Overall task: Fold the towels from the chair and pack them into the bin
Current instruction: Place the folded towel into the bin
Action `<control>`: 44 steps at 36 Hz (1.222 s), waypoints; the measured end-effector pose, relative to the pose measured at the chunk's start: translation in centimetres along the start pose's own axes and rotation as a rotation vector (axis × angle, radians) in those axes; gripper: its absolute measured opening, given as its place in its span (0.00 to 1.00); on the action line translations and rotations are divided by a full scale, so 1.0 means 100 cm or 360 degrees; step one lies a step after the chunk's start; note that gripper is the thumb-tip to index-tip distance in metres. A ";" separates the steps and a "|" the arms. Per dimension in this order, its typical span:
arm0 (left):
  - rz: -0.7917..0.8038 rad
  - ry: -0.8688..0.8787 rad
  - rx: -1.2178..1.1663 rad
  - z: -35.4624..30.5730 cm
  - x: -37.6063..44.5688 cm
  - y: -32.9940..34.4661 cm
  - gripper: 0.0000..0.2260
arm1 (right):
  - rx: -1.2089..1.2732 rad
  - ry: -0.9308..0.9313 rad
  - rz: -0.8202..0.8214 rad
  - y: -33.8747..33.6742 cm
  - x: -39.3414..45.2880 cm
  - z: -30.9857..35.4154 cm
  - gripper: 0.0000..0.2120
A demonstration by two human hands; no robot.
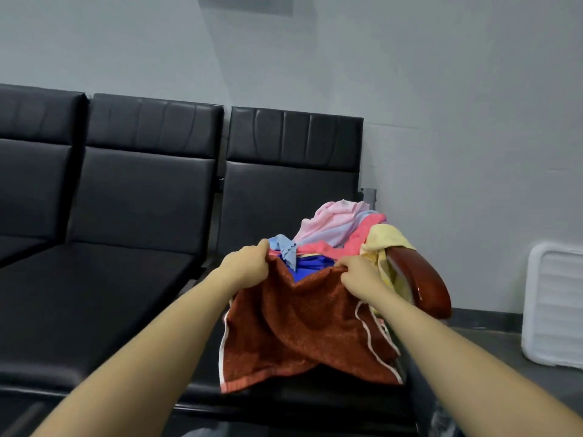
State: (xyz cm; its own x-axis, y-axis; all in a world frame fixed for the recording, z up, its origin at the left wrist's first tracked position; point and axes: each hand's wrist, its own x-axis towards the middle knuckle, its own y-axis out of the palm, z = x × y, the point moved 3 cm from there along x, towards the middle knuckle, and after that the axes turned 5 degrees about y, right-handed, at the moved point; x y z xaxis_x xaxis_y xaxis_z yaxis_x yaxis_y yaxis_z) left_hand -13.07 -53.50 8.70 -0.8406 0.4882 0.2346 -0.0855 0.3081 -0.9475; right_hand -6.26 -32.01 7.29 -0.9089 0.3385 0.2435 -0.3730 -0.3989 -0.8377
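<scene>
A row of three joined seats point(142, 216) runs from the left edge to right of centre, backs against the wall point(441, 89). The towel pile point(337, 231) lies on the rightmost seat, against its armrest point(422, 279). One towel point(303, 326) hangs before the pile, over the seat's front, held at its upper edge by the left hand point(249, 263) and right hand point(359, 274). A bin point(552, 304) stands at the right edge, on the floor point(492, 342) by the wall.

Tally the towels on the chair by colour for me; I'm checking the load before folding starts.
Rust-brown, gripped by both hands: 1
Pale pink: 1
Coral pink: 1
Yellow: 1
Light blue: 1
Royal blue: 1
Total visible colours: 6; any buried pieces can't be counted.
</scene>
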 end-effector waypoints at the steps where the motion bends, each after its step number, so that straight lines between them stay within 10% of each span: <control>1: 0.0007 0.0005 -0.0005 0.001 0.001 0.005 0.12 | 0.0001 -0.0009 0.0036 0.007 0.001 -0.003 0.12; 11: -0.0383 -0.0438 0.0198 0.028 -0.005 0.053 0.23 | -0.0139 0.0324 -0.0096 0.050 0.002 -0.041 0.21; 27: 0.0106 -0.1146 -0.0112 0.065 -0.001 0.109 0.28 | -0.0076 0.0744 -0.0011 0.092 0.027 -0.071 0.21; 35: 0.0131 -0.1109 -0.0178 0.073 -0.002 0.129 0.20 | -0.0120 0.0603 -0.0264 0.096 0.031 -0.070 0.04; 44: -0.0025 -0.0979 -0.0223 0.071 -0.005 0.123 0.13 | -0.0317 0.0392 -0.0459 0.085 0.020 -0.058 0.14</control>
State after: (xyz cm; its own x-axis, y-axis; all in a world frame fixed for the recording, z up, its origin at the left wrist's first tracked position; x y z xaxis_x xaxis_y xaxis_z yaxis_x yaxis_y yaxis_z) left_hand -17.47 -55.76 -4.64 -0.9972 -0.0631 0.0407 -0.0642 0.4357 -0.8978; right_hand -10.18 -29.82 -2.17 -0.6920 0.6153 0.3775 -0.5399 -0.0939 -0.8365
